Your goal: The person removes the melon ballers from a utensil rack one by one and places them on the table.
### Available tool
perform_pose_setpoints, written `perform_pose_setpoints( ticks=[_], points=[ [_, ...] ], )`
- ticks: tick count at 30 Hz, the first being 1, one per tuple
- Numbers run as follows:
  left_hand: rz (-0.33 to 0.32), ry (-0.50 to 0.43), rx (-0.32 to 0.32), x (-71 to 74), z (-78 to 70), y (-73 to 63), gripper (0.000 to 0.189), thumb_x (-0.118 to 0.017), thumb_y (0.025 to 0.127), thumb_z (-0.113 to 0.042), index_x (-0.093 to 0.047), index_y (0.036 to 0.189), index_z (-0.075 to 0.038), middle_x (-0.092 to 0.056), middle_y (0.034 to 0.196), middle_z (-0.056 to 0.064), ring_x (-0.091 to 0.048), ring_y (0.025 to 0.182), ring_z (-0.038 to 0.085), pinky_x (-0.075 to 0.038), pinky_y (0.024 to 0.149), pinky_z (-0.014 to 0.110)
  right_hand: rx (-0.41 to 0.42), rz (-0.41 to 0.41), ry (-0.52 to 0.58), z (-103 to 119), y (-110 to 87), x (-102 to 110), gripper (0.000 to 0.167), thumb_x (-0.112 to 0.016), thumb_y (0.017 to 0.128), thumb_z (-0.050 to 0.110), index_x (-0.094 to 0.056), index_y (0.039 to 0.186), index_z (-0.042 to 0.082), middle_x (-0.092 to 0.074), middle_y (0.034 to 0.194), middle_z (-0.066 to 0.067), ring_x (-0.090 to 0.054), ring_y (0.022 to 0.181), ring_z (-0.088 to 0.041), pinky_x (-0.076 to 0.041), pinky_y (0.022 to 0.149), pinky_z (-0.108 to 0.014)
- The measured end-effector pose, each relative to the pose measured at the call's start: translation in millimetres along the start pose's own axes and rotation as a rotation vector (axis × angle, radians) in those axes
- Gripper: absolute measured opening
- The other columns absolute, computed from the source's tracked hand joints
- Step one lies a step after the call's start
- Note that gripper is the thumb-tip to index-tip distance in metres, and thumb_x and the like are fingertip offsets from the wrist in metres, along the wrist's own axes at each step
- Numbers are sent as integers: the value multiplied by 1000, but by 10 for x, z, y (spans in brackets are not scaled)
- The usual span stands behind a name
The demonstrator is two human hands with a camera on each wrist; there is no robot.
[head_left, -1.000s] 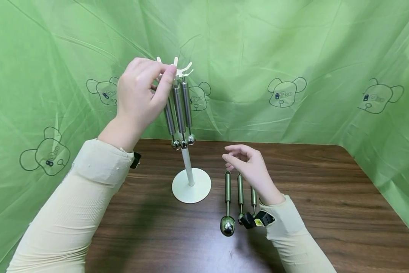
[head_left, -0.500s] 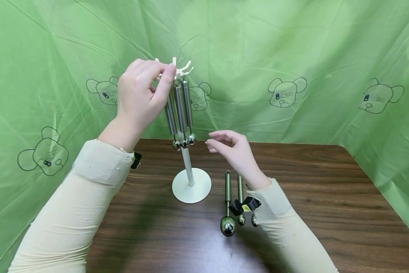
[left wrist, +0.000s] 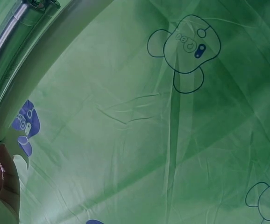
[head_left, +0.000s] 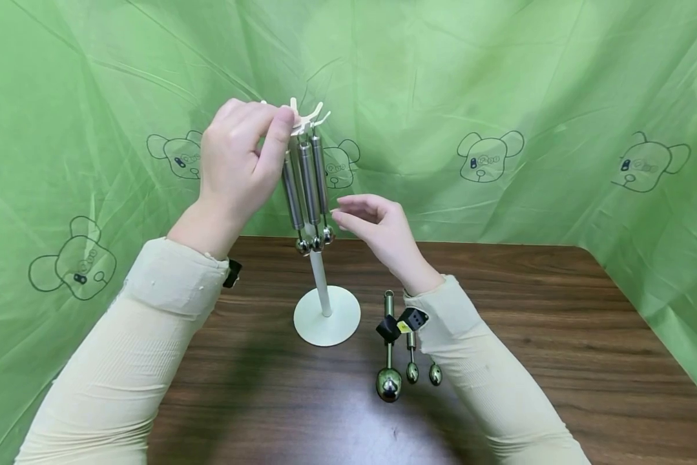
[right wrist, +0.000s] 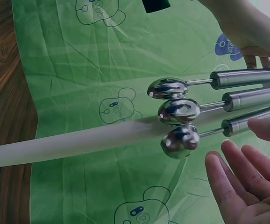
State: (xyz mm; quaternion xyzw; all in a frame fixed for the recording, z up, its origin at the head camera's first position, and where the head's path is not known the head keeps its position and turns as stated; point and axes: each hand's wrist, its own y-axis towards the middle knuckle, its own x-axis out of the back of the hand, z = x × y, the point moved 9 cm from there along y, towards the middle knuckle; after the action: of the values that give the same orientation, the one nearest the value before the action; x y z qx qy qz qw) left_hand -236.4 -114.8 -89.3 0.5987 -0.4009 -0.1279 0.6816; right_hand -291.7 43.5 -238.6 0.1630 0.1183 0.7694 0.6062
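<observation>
My left hand [head_left: 234,152] pinches the pale hook rack [head_left: 307,123] at the top of a white stand [head_left: 320,278]. In the left wrist view, a fingertip [left wrist: 6,163] lies against the rack's underside. Several steel scoops with tube handles and rounded bowls hang from the hooks; the nearest handle [head_left: 309,184] faces me, and three shiny bowls [right wrist: 179,112] cluster beside the pole. My right hand [head_left: 380,226] is raised just right of these bowls, fingers loosely bent and holding nothing. From the right wrist view, its thumb [right wrist: 268,128] overlaps the lowest handle [right wrist: 247,122].
Three more scoops lie on the brown wooden table [head_left: 528,323]: a large one [head_left: 389,384] and two smaller ones, partly hidden under the right wrist and its black camera [head_left: 403,323]. Green cloth [head_left: 412,77] with bear drawings walls the table's back and sides.
My right hand has moved up and left, from above the lying scoops to beside the hanging ones. The rack has turned slightly in my left hand's pinch, with the hanging scoops shifting a little right.
</observation>
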Motion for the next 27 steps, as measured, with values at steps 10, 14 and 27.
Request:
perform_pose_setpoints(
  ticks=[10,14,27],
  points=[
    [-18,-13,1,16,-17,2,41,-46,102,-26,-72,85,1,-74,84,16,-54,75,32,-37,72,37,41,42,29,107,148,-157,32,-69,89,5,-66,120,-3,-71,114,-20,-70,93,-12,-56,89,-32],
    [-27,-15,0,22,-29,9,41,-47,102,-26,-72,84,1,-73,82,16,-53,73,32,-37,71,37,51,64,53,148,171,-192,32,-67,90,2,-64,121,-6,-69,115,-24,-68,87,-9,-58,85,-32],
    [-8,9,-4,13,-33,12,41,-48,102,-27,-73,84,0,-72,80,16,-61,75,31,-44,69,37,36,86,-78,195,166,-195,29,-71,88,6,-68,115,-2,-72,106,-17,-67,83,-9,-55,83,-29]
  ],
)
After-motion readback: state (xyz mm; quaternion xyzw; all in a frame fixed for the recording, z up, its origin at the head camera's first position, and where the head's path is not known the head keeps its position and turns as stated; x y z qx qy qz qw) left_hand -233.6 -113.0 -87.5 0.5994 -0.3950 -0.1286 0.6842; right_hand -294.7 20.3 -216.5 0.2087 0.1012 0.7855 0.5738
